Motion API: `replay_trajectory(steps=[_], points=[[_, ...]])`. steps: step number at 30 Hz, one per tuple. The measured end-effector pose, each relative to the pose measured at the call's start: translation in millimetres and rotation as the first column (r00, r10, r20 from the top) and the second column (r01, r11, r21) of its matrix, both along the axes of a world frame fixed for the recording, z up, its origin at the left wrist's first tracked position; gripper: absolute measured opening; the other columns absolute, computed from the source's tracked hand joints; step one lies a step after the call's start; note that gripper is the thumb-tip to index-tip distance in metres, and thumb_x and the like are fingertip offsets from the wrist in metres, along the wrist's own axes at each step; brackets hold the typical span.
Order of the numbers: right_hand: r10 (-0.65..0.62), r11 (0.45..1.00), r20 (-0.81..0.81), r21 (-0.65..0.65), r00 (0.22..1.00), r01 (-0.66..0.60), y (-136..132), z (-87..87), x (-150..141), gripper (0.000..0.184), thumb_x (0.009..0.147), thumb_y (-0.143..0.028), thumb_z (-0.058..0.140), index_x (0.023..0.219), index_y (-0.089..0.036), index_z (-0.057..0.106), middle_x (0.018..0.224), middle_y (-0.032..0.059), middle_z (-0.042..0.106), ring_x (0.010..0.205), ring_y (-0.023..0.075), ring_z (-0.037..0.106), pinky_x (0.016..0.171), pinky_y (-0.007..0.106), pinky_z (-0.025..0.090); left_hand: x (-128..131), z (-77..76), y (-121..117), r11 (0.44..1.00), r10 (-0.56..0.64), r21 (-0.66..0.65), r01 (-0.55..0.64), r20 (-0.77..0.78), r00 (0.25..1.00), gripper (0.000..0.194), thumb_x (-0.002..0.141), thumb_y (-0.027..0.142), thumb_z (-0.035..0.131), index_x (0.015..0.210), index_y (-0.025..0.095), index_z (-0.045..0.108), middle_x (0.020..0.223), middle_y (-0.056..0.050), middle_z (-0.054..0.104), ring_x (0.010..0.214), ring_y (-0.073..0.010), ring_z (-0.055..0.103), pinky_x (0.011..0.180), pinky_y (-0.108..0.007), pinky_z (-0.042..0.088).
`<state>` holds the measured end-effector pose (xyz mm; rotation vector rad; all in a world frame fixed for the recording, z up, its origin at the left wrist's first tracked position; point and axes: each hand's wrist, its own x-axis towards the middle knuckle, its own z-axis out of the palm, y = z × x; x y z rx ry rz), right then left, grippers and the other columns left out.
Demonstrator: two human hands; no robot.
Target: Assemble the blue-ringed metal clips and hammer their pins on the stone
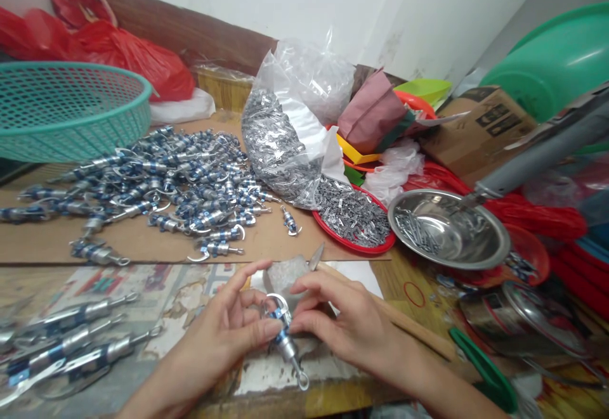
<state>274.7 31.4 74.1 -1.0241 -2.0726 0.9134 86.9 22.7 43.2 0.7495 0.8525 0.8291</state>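
Observation:
In front of me I hold a small metal fitting (286, 345) with a blue band, a curved hook at its top and a ring at its lower end. My left hand (240, 321) pinches it from the left, thumb against the blue band. The fingertips of my right hand (335, 314) close on its right side near the hook; whether a tiny part is between them is hidden. Just behind lies a grey metal block (285, 272). A long wooden handle (419, 331) passes under my right hand, and a pointed metal tip (316, 257) shows beyond it.
Similar fittings form a large pile (176, 178) on cardboard, with several larger ones (71, 343) nearer left. A plastic bag (280, 140) and a red tray (318, 217) hold small metal pieces. Pins lie in a steel bowl (461, 229). A turquoise basket (76, 115) stands back left.

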Motion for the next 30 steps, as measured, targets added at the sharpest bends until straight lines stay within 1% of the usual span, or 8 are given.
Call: replay_trajectory(steps=[3,8,15,20,23,27,29,30], points=[[-0.003,1.0,-0.052,-0.029,0.999,0.002,-1,-4.9,-6,0.022,0.081,-0.005,0.055,0.096,-0.02,0.057,0.077,-0.0006,0.068,0.067,0.0116,0.066,0.063,0.02,0.051,0,-0.4,-1,1.0,0.004,0.01,-0.004,0.01,1.0,0.073,0.069,0.026,0.075,0.13,0.029,0.034,0.084,0.002,0.061,0.068,-0.0136,0.059,0.066,-0.029,0.041],[-0.046,0.998,-0.065,0.044,0.997,0.049,-4,-8.9,-9,0.026,0.078,-0.005,0.055,0.098,-0.021,0.055,0.079,-0.0006,0.064,0.07,0.0122,0.062,0.064,0.021,0.05,0,0.4,-2,1.0,0.019,0.012,-0.019,0.004,1.0,0.071,0.07,0.026,0.075,0.129,0.028,0.035,0.083,0.003,0.06,0.066,-0.0119,0.058,0.062,-0.026,0.04],[-0.16,0.986,-0.186,-0.075,0.969,0.148,-3,-21.6,-20,0.026,0.076,-0.009,0.057,0.098,-0.022,0.052,0.074,-0.0024,0.063,0.066,0.0118,0.063,0.062,0.021,0.051,2,4.2,-3,0.998,0.055,-0.032,-0.054,0.015,0.998,0.073,0.066,0.026,0.078,0.128,0.028,0.038,0.081,0.002,0.065,0.069,-0.0119,0.06,0.064,-0.024,0.043],[-0.17,0.978,-0.151,0.095,0.974,0.185,-6,-29.1,-27,0.023,0.08,-0.009,0.053,0.098,-0.022,0.053,0.076,-0.0004,0.061,0.067,0.0131,0.061,0.062,0.023,0.05,3,3.8,-3,0.998,0.064,-0.014,-0.064,0.02,0.998,0.074,0.066,0.026,0.079,0.127,0.026,0.038,0.078,0.003,0.064,0.061,-0.0086,0.057,0.059,-0.021,0.041],[-0.166,0.969,-0.107,0.168,0.98,0.182,-7,-27.9,-28,0.021,0.081,-0.01,0.053,0.098,-0.022,0.054,0.079,0.0003,0.06,0.069,0.0137,0.059,0.064,0.024,0.049,3,2.7,-3,0.998,0.068,-0.015,-0.068,0.03,0.997,0.074,0.065,0.027,0.079,0.128,0.026,0.038,0.079,0.002,0.065,0.066,-0.0113,0.06,0.062,-0.024,0.043],[-0.351,0.912,-0.189,0.153,0.917,0.38,-2,-20.7,-4,0.013,0.086,-0.015,0.051,0.096,-0.023,0.053,0.084,0.0004,0.06,0.075,0.0133,0.059,0.067,0.024,0.049,2,1.7,-3,0.998,0.048,-0.032,-0.048,-0.008,0.999,0.077,0.066,0.026,0.078,0.129,0.027,0.034,0.083,0.001,0.064,0.066,-0.0119,0.059,0.063,-0.026,0.043],[-0.482,0.846,-0.11,0.199,0.869,0.494,3,-19.6,22,0.011,0.089,-0.018,0.049,0.097,-0.023,0.054,0.089,0.0022,0.06,0.082,0.0157,0.059,0.072,0.029,0.049,2,1.2,-3,0.999,0.04,-0.035,-0.04,-0.012,0.999,0.077,0.067,0.026,0.077,0.13,0.028,0.033,0.084,0.001,0.063,0.066,-0.0122,0.059,0.064,-0.027,0.043],[-0.513,0.837,0.009,0.229,0.858,0.498,4,-20.8,36,0.012,0.088,-0.021,0.051,0.099,-0.022,0.055,0.092,0.0035,0.061,0.085,0.0177,0.059,0.075,0.032,0.049,2,0.8,-3,0.999,0.038,-0.033,-0.038,-0.006,0.999,0.077,0.067,0.027,0.077,0.13,0.028,0.033,0.084,0.001,0.062,0.067,-0.0131,0.06,0.065,-0.029,0.043]])
